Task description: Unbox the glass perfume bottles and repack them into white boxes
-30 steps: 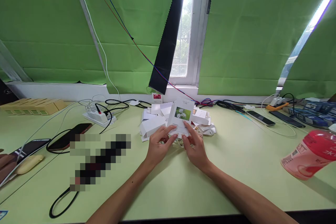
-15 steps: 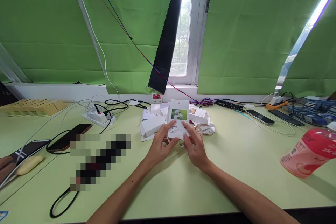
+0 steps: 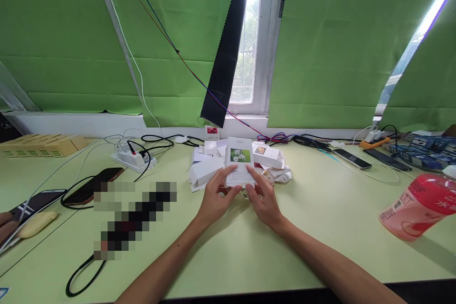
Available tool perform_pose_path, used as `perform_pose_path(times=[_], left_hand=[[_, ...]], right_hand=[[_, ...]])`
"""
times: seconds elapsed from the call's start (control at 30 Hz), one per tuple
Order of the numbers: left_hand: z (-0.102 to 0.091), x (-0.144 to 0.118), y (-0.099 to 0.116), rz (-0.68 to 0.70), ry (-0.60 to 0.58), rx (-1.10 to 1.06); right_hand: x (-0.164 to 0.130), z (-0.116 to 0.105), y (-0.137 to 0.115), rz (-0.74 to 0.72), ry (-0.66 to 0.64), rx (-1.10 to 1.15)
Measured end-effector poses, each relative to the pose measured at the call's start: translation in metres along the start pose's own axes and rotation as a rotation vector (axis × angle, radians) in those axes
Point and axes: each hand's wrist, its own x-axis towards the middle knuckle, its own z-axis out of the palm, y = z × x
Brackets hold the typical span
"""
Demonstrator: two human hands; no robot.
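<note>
Between both hands a small white box (image 3: pixel 240 145) is held tilted up, its front printed with white flowers on green. My left hand (image 3: pixel 217 194) grips its lower left edge, fingertips on the front face and thumb at the bottom. On the other side my right hand (image 3: pixel 262 197) grips the lower right edge in the same way. Behind the box lies a heap of white cartons (image 3: pixel 206 171), some looking flattened. Small clear glassy items (image 3: pixel 267 177) show beside my right fingers, too partly hidden to name.
A pink-labelled drink bottle (image 3: pixel 415 206) stands at the right. Phones (image 3: pixel 352 158) and cables (image 3: pixel 309 143) lie along the back. On the left are a power strip (image 3: pixel 133 157), a dark phone (image 3: pixel 93 185), yellow boxes (image 3: pixel 44 146) and a blurred-out black object (image 3: pixel 135 218).
The white box has shifted very slightly left and down, with both hands still on it. Otherwise the scene looks the same.
</note>
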Motion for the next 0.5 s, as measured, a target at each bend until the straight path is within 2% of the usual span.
perform_pose_path(times=[0.5], left_hand=[[0.0026,-0.0005,0.0048,0.027,0.061,-0.001]], right_hand=[[-0.0004,0.0005,0.0017,-0.015,-0.005,0.005]])
